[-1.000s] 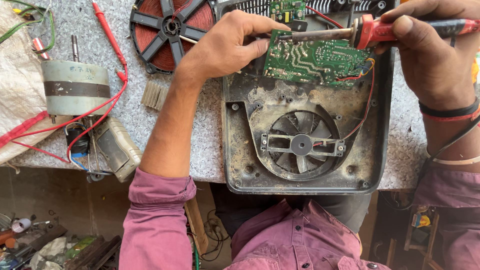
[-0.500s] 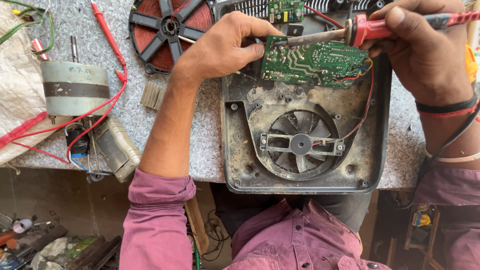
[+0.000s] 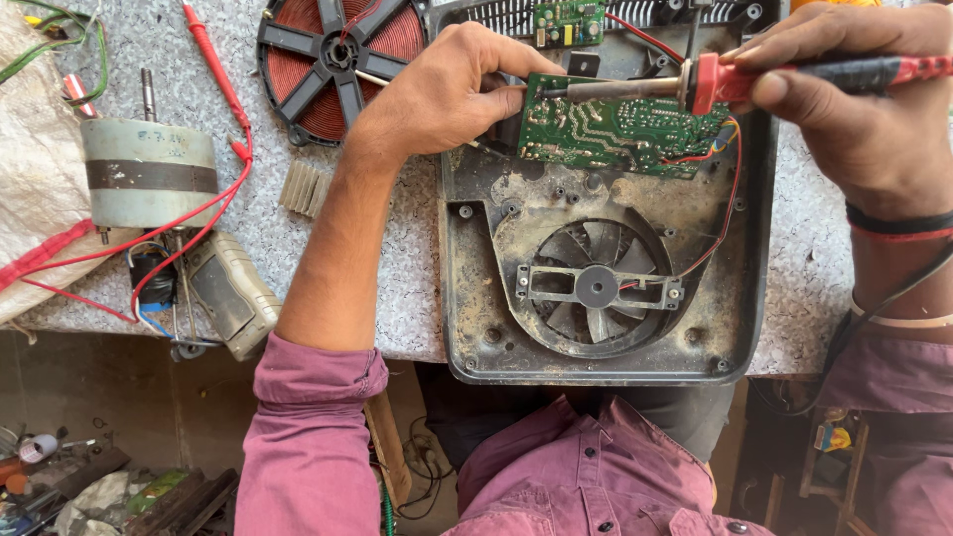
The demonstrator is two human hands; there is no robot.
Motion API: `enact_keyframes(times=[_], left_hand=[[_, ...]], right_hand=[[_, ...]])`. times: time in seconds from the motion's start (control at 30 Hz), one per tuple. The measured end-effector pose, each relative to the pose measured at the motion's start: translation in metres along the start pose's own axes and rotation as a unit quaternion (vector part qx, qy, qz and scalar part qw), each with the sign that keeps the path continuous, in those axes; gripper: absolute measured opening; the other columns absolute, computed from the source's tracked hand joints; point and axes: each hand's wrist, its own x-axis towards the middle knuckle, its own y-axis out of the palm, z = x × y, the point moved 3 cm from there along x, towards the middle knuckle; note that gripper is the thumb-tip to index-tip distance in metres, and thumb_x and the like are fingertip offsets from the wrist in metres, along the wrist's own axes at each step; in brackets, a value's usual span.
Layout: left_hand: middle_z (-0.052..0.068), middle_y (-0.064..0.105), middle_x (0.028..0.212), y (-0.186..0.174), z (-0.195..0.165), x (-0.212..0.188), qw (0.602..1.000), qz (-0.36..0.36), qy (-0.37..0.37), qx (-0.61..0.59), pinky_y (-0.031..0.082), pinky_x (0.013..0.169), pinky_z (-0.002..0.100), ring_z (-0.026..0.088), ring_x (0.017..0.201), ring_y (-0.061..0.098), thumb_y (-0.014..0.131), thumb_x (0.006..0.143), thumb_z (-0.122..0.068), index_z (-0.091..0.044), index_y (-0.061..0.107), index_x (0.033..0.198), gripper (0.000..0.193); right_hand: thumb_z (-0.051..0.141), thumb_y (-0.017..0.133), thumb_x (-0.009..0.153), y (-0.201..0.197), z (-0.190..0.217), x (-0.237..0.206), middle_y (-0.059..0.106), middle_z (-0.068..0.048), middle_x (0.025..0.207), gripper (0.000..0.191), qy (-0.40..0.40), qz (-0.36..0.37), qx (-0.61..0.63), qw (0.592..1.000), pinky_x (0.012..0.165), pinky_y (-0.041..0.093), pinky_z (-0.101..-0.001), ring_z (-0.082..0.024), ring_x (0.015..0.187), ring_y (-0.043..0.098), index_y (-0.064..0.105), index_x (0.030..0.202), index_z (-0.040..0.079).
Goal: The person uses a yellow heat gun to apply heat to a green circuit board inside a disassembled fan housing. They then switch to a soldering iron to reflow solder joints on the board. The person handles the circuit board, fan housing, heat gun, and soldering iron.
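Note:
A dusty black appliance base (image 3: 476, 298) with a round fan (image 3: 596, 288) lies on the speckled grey bench. A green circuit board (image 3: 620, 134) rests tilted at its upper part. My left hand (image 3: 447, 89) grips the board's left edge. My right hand (image 3: 864, 99) holds a red-handled soldering iron (image 3: 715, 81), its metal shaft pointing left with the tip on the board near my left fingers. Red wires run from the board to the fan.
A red copper coil disc (image 3: 333, 55) lies at the top beside the base. On the left sit a grey cylindrical motor (image 3: 149, 174), red test leads (image 3: 213, 69), a small ribbed heatsink (image 3: 303, 187) and a grey meter (image 3: 223, 293). A second small green board (image 3: 568, 22) sits at top.
The soldering iron has dipped slightly, with its tip staying on the board's upper left. My left hand has kept its hold on the board.

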Motion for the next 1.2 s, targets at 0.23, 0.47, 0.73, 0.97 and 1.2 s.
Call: enact_keyframes(times=[0.23, 0.47, 0.73, 0.97, 1.2], left_hand=[[0.005, 0.078, 0.092, -0.001, 0.001, -0.001, 1.0, -0.004, 0.026, -0.007, 0.05, 0.061, 0.024, 0.005, 0.069, 0.063, 0.065, 0.093, 0.007, -0.003, 0.075, 0.126, 0.036], [0.005, 0.077, 0.097, -0.002, 0.002, 0.0, 0.999, 0.011, 0.009, -0.05, 0.054, 0.06, 0.023, 0.007, 0.071, 0.068, 0.064, 0.091, 0.01, -0.001, 0.076, 0.124, 0.037], [0.011, 0.076, 0.116, -0.002, 0.003, -0.001, 0.996, 0.011, 0.018, -0.088, 0.059, 0.064, 0.023, 0.01, 0.08, 0.072, 0.062, 0.09, 0.014, 0.002, 0.074, 0.124, 0.038], [0.013, 0.074, 0.123, -0.001, 0.007, 0.0, 0.999, -0.002, 0.005, -0.048, 0.059, 0.061, 0.024, 0.015, 0.075, 0.073, 0.061, 0.085, 0.015, 0.001, 0.077, 0.114, 0.036], [0.012, 0.077, 0.12, 0.0, 0.004, -0.004, 0.996, -0.035, 0.083, -0.007, 0.061, 0.088, 0.029, 0.021, 0.102, 0.076, 0.064, 0.087, 0.016, 0.001, 0.079, 0.114, 0.035]], right_hand=[[0.008, 0.072, 0.106, -0.001, 0.006, 0.0, 0.071, -0.018, 0.104, 0.017, 0.034, 0.0, -0.061, 0.998, 0.087, 0.06, -0.0285, -0.023, 0.093, 0.072, 0.069, 0.112, -0.008], [0.006, 0.06, 0.118, 0.0, -0.042, -0.003, 0.071, -0.02, 0.11, 0.018, 0.162, -0.083, 0.26, 0.948, 0.084, 0.063, -0.0299, -0.026, 0.097, 0.073, 0.065, 0.12, -0.011], [0.008, 0.066, 0.113, 0.0, -0.036, -0.001, 0.072, -0.017, 0.108, 0.016, 0.12, -0.048, 0.223, 0.966, 0.085, 0.065, -0.0294, -0.025, 0.097, 0.075, 0.067, 0.12, -0.007], [0.006, 0.073, 0.109, -0.001, -0.025, 0.0, 0.072, -0.016, 0.104, 0.015, 0.098, -0.03, 0.154, 0.983, 0.084, 0.063, -0.0257, -0.02, 0.091, 0.074, 0.069, 0.113, -0.008], [0.005, 0.068, 0.108, 0.001, -0.028, -0.003, 0.071, -0.016, 0.105, 0.013, 0.107, -0.025, 0.125, 0.986, 0.081, 0.062, -0.0275, -0.022, 0.093, 0.073, 0.068, 0.115, -0.006]])
